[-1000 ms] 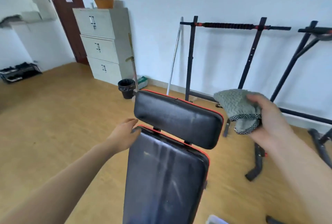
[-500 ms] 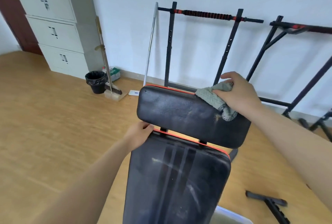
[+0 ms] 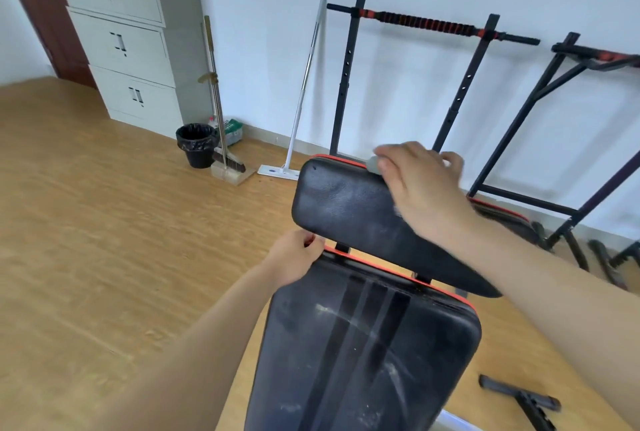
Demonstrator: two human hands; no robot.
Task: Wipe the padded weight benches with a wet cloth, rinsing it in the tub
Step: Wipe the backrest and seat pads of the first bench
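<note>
Dusty, streaked long pad [image 3: 367, 354] runs off the bottom edge. Left hand [image 3: 294, 257] curls round its top-left corner, with wood floor [image 3: 104, 223] stretching wide to the left. Up on the head pad [image 3: 346, 209], the blurred right hand [image 3: 422, 188] clutches the grey cloth [image 3: 374, 164] against the top edge, and the cloth is mostly hidden. A rack [image 3: 426, 24] lines the wall just behind.

L grip [image 3: 295, 257], R grip [image 3: 419, 188] prob. curled

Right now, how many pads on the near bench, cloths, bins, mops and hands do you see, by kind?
Pads: 2, the upper pad and the lower pad
Cloth: 1
Bin: 1
Mop: 1
Hands: 2, the left hand and the right hand
Total: 7
</note>
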